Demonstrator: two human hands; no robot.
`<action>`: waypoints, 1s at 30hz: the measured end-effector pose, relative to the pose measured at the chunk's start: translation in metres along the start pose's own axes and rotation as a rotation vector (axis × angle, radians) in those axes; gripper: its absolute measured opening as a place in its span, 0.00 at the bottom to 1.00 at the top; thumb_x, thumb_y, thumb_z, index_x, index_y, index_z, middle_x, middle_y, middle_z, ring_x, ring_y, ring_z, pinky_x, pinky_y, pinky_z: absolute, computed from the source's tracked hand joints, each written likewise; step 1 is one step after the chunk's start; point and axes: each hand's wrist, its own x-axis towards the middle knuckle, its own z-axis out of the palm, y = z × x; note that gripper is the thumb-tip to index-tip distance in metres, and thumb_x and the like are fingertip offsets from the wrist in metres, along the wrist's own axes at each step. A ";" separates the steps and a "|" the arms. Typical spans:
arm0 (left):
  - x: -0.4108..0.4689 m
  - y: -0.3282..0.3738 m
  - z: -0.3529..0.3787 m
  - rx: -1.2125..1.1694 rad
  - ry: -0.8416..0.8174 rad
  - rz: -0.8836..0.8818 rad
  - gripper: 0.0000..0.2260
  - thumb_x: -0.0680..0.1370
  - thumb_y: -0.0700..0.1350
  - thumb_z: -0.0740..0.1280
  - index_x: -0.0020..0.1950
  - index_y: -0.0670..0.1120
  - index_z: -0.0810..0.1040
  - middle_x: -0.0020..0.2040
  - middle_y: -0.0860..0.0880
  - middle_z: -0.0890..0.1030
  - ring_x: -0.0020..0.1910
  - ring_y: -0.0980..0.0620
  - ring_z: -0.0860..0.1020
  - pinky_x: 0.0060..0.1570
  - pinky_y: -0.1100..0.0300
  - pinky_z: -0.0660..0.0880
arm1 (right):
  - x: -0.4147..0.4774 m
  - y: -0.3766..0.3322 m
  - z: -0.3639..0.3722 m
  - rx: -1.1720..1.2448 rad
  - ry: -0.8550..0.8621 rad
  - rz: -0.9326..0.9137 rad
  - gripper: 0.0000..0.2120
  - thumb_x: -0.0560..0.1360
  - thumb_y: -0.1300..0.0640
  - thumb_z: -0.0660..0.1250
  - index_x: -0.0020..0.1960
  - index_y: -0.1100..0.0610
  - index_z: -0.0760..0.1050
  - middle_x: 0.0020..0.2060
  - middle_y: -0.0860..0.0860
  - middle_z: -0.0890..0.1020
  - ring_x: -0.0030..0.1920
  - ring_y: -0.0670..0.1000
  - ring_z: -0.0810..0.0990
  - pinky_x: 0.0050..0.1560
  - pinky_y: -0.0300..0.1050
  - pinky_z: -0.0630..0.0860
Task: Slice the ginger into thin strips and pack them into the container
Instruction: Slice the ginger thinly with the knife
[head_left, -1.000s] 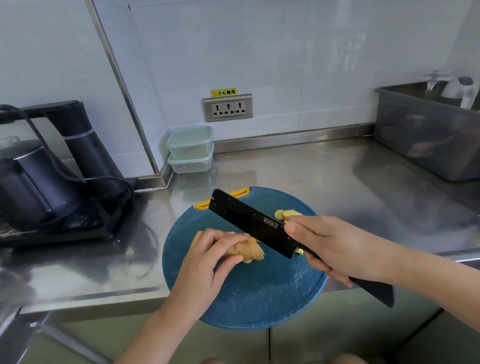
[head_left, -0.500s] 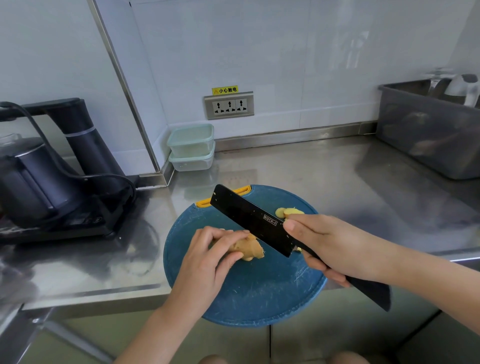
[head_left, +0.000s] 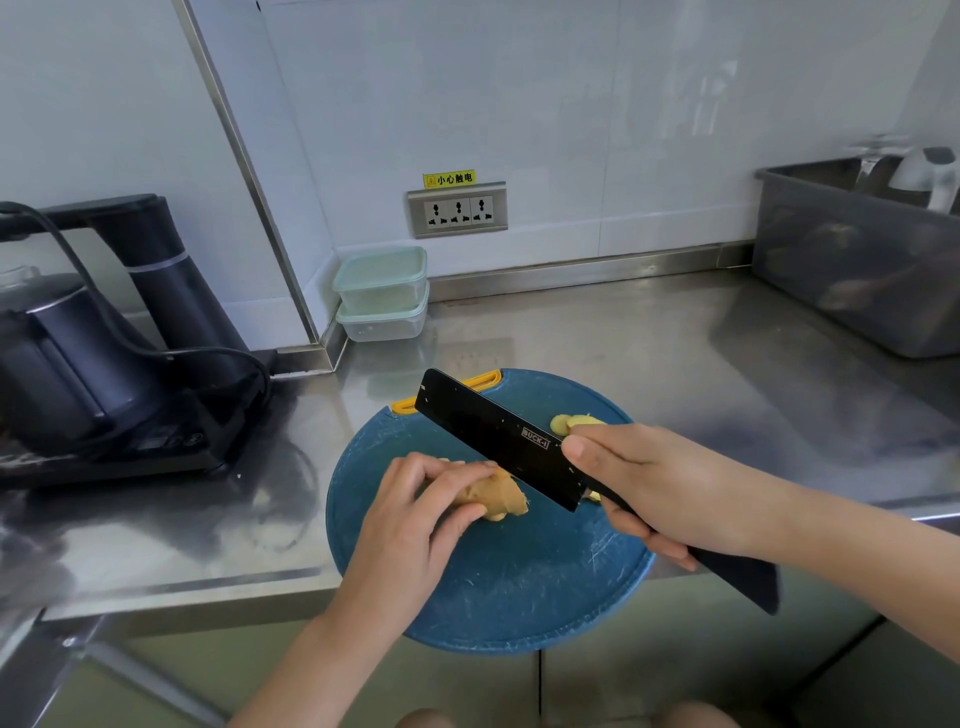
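Observation:
A tan piece of ginger (head_left: 496, 498) lies on the round blue cutting board (head_left: 519, 582). My left hand (head_left: 415, 512) grips its left end with curled fingers. My right hand (head_left: 654, 486) holds a black cleaver (head_left: 493, 434) by the handle, forefinger along the blade, the blade slanting up to the left just right of the ginger. A few pale ginger slices (head_left: 569, 422) lie at the board's far right, partly behind my right hand. Two stacked clear containers with pale green lids (head_left: 383, 293) stand against the back wall.
A black kettle unit with a cord (head_left: 98, 353) fills the counter's left side. A grey tub (head_left: 862, 270) stands at the back right. A wall socket (head_left: 457, 210) sits above the containers. The board overhangs the steel counter's front edge (head_left: 182, 590).
Hardly any: both hands, the cleaver and the ginger keep nearly the same places on the board across the frames.

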 end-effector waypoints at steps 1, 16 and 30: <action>0.000 0.000 0.000 -0.002 0.001 0.000 0.14 0.77 0.51 0.63 0.63 0.58 0.73 0.50 0.56 0.71 0.53 0.57 0.72 0.55 0.71 0.66 | 0.000 0.000 0.000 0.001 -0.003 0.007 0.19 0.82 0.45 0.49 0.50 0.61 0.66 0.30 0.57 0.68 0.19 0.50 0.62 0.22 0.42 0.65; -0.001 -0.001 -0.001 0.007 -0.009 0.038 0.14 0.77 0.50 0.61 0.63 0.58 0.72 0.50 0.56 0.73 0.56 0.56 0.72 0.58 0.68 0.67 | -0.001 -0.005 0.007 -0.040 -0.006 0.056 0.18 0.83 0.47 0.49 0.48 0.61 0.68 0.26 0.55 0.66 0.18 0.49 0.62 0.23 0.44 0.65; -0.001 -0.003 0.002 -0.011 0.021 0.034 0.12 0.77 0.49 0.62 0.61 0.54 0.73 0.48 0.54 0.74 0.52 0.55 0.72 0.58 0.73 0.65 | 0.010 -0.019 0.019 -0.241 0.065 0.032 0.17 0.83 0.50 0.49 0.40 0.55 0.66 0.27 0.48 0.66 0.18 0.43 0.66 0.19 0.34 0.62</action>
